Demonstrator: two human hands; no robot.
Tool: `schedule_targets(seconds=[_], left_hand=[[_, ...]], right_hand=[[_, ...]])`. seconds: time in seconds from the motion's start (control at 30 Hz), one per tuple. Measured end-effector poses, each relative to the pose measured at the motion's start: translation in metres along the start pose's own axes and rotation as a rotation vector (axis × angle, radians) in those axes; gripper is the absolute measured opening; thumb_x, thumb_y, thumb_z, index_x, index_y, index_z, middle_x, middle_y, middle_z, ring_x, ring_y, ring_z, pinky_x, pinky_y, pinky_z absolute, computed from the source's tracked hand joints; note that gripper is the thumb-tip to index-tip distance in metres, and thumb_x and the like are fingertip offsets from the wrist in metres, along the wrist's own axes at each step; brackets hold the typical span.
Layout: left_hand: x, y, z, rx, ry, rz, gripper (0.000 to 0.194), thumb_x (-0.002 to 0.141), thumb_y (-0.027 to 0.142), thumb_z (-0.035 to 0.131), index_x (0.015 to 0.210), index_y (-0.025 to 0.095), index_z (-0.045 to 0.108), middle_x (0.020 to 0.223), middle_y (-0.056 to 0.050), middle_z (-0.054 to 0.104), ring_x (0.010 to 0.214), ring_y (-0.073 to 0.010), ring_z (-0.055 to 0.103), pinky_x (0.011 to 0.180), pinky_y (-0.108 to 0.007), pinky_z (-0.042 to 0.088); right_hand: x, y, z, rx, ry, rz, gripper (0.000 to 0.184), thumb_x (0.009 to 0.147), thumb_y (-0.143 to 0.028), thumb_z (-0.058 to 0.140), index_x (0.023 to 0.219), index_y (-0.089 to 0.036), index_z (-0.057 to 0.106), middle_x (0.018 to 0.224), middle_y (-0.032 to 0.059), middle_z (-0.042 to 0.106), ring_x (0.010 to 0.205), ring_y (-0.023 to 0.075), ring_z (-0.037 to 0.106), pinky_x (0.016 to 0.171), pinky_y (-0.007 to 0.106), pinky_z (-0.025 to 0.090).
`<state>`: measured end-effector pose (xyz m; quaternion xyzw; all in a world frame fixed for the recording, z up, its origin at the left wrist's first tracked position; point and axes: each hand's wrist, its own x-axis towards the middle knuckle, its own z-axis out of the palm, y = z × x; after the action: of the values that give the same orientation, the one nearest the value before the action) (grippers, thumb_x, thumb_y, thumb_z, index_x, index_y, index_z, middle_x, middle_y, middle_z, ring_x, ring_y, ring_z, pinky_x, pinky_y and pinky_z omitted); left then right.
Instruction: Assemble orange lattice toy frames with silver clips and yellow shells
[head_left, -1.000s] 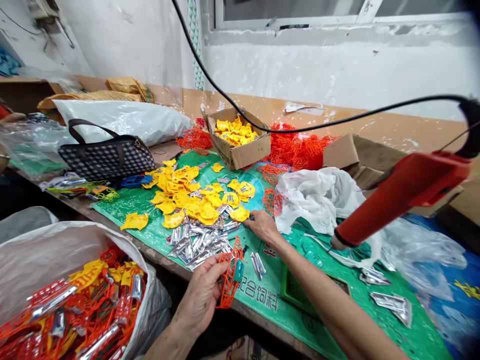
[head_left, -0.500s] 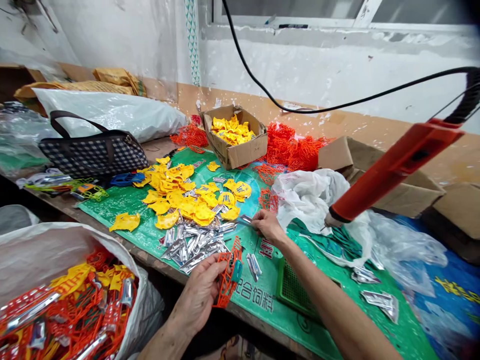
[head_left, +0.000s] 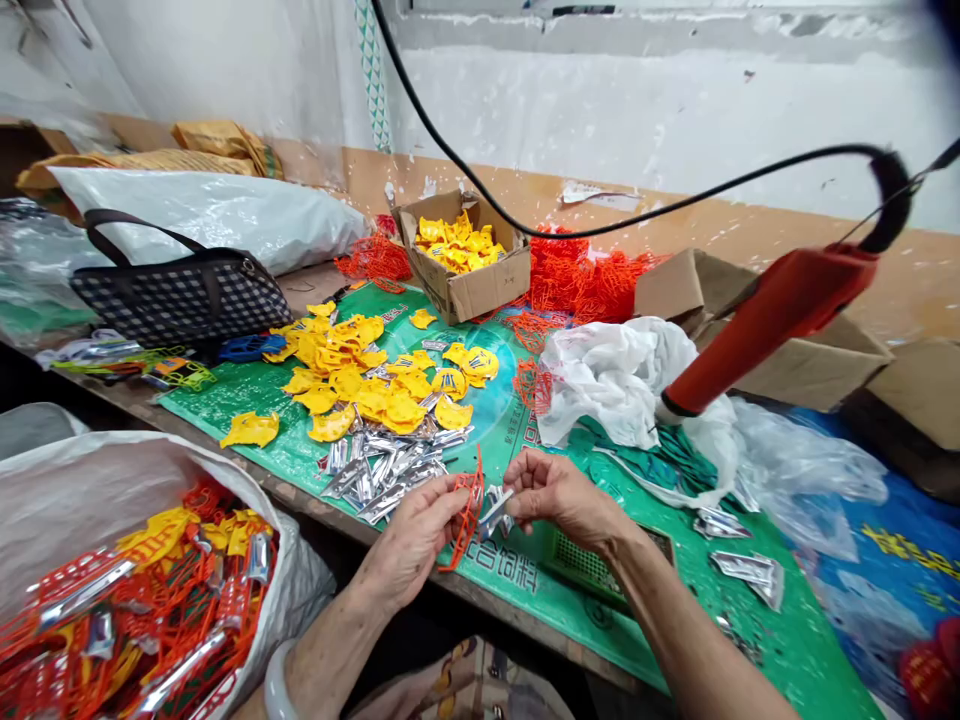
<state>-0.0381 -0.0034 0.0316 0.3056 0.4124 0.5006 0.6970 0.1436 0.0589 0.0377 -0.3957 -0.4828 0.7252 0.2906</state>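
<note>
Over the near edge of the desk (head_left: 139, 400), the left hand (head_left: 416, 530) has its grip pinching an orange lattice piece (head_left: 471, 515), held upright; just beside it, the right hand (head_left: 559, 497) pinches a slim silver piece (head_left: 493, 516) between its fingertips. Beyond the left hand lies a silver pile (head_left: 386, 475), with yellow pieces (head_left: 375, 385) behind it; a red power screwdriver (head_left: 757, 340) hangs to the right.

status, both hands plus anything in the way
Left hand gripping orange-red plastic lattice frame. Right hand pinching narrow silvery strip close by. Nothing seen blocking; red cylindrical tool apart from hands.
</note>
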Motion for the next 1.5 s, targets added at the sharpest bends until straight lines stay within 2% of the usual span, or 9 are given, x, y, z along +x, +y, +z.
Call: schedule_targets(seconds=[0.13,0.33,0.43,0.53,0.73,0.97,1.27,1.37,1.5], left_hand=[[-0.005,-0.001,0.004,0.141,-0.070,0.001,0.030,0.083,0.033,0.070,0.107,0.016,0.073,0.094,-0.005,0.074,0.083,-0.0158,0.063,0.075,-0.023,0.045],[-0.010,-0.007,0.005,0.363,-0.168,0.098,0.040,0.086,0.030,0.065,0.125,0.020,0.065,0.108,-0.005,0.071,0.102,-0.0209,0.062,0.090,-0.030,0.046],[-0.011,-0.010,0.005,0.576,-0.158,0.229,0.034,0.089,0.025,0.060,0.122,0.020,0.066,0.110,-0.005,0.069,0.104,-0.0212,0.060,0.092,-0.032,0.045],[-0.013,-0.009,0.007,0.775,-0.181,0.362,0.029,0.090,0.020,0.057,0.117,0.019,0.068,0.108,-0.006,0.068,0.101,-0.0202,0.061,0.090,-0.031,0.046],[-0.016,-0.007,0.008,0.890,-0.264,0.499,0.025,0.093,0.016,0.055,0.115,0.019,0.067,0.105,-0.006,0.066,0.099,-0.0174,0.062,0.089,-0.028,0.047],[-0.017,-0.009,0.004,1.094,-0.369,0.804,0.027,0.094,0.014,0.055,0.120,0.018,0.060,0.105,-0.008,0.066,0.097,-0.0175,0.060,0.086,-0.028,0.050],[-0.023,-0.005,0.011,1.300,-0.442,0.956,0.038,0.092,0.008,0.052,0.129,0.016,0.052,0.108,-0.011,0.064,0.101,-0.0209,0.058,0.090,-0.038,0.052],[-0.027,-0.008,0.015,1.308,-0.434,0.964,0.038,0.091,0.005,0.050,0.127,0.016,0.052,0.106,-0.010,0.065,0.097,-0.0206,0.058,0.090,-0.039,0.052],[-0.031,-0.010,0.020,1.330,-0.473,1.003,0.041,0.090,0.003,0.051,0.129,0.013,0.049,0.108,-0.012,0.065,0.098,-0.0216,0.056,0.088,-0.039,0.052]], right_hand=[[-0.007,0.003,0.009,0.002,0.022,-0.041,0.038,0.048,-0.026,0.089,0.068,-0.017,0.058,0.056,-0.0062,0.061,0.046,0.0085,0.053,0.046,0.024,0.047],[-0.023,0.014,0.015,0.020,0.110,-0.142,0.034,0.053,-0.031,0.089,0.071,-0.017,0.064,0.062,-0.0048,0.064,0.055,0.0093,0.056,0.055,0.023,0.045],[-0.032,0.023,0.016,0.029,0.155,-0.212,0.030,0.056,-0.030,0.088,0.072,-0.018,0.066,0.067,-0.0034,0.065,0.062,0.0113,0.057,0.062,0.025,0.046],[-0.041,0.030,0.016,-0.103,0.218,-0.352,0.014,0.066,-0.026,0.082,0.073,-0.020,0.071,0.074,-0.0010,0.065,0.071,0.0134,0.058,0.068,0.026,0.046],[-0.055,0.041,0.014,-0.251,0.289,-0.600,0.005,0.076,-0.021,0.076,0.073,-0.023,0.072,0.079,0.0006,0.060,0.075,0.0141,0.058,0.065,0.024,0.046],[-0.066,0.049,0.013,-0.461,0.282,-0.833,0.018,0.080,-0.007,0.069,0.087,-0.024,0.072,0.080,0.0002,0.063,0.075,0.0128,0.060,0.067,0.023,0.048],[-0.075,0.057,0.019,-0.459,0.440,-1.001,0.045,0.079,0.001,0.066,0.108,-0.032,0.071,0.095,0.0025,0.060,0.079,0.0120,0.064,0.065,0.022,0.054],[-0.079,0.061,0.020,-0.424,0.478,-1.013,0.049,0.079,0.000,0.066,0.111,-0.037,0.071,0.095,0.0021,0.061,0.078,0.0126,0.066,0.063,0.022,0.056],[-0.086,0.071,0.019,-0.361,0.523,-0.936,0.040,0.082,-0.008,0.067,0.106,-0.039,0.072,0.093,0.0028,0.064,0.078,0.0164,0.068,0.061,0.027,0.058]])
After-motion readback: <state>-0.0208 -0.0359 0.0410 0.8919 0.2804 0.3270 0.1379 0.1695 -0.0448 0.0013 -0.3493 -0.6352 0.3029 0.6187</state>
